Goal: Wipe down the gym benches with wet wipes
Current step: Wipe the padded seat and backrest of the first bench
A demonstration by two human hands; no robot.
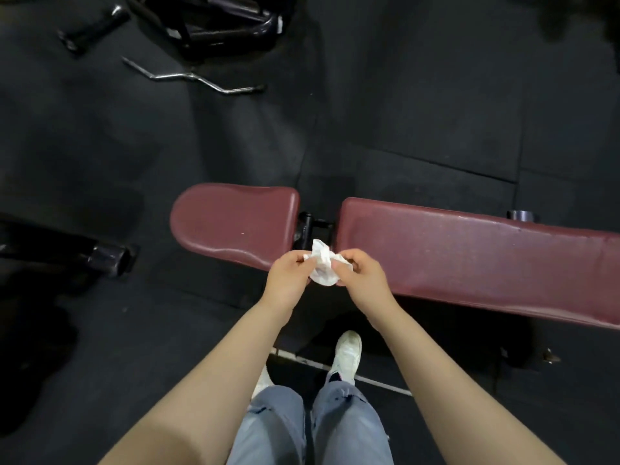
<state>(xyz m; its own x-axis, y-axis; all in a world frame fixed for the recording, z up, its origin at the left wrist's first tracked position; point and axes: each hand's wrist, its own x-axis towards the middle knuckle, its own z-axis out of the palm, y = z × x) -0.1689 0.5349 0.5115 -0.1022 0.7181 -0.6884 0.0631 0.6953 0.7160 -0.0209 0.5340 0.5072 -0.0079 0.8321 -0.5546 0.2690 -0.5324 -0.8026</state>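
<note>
We are holding a crumpled white wet wipe (321,263) between both hands, just above the near edge of the bench. Our left hand (291,280) is pinching its left side with curled fingers, and our right hand (362,278) is gripping its right side the same way, so the wipe is hanging bunched between them, not touching the padding.

The wipe is sitting over the gap where the maroon seat pad (235,221) is ending and the long maroon back pad (469,253) is beginning; a black frame joint (307,226) is showing in that gap. The back pad is running off the right edge of the view, and its surface is looking speckled.

We are standing close against the bench's near edge, jeans (308,427) and a white shoe (349,354) below us. Dark rubber floor mats (419,112) are lying open beyond the bench. Far off to the upper left, a chrome curl bar (198,78) is lying on the floor beside black equipment (228,25), and a black tube end (110,260) is poking in from the left.
</note>
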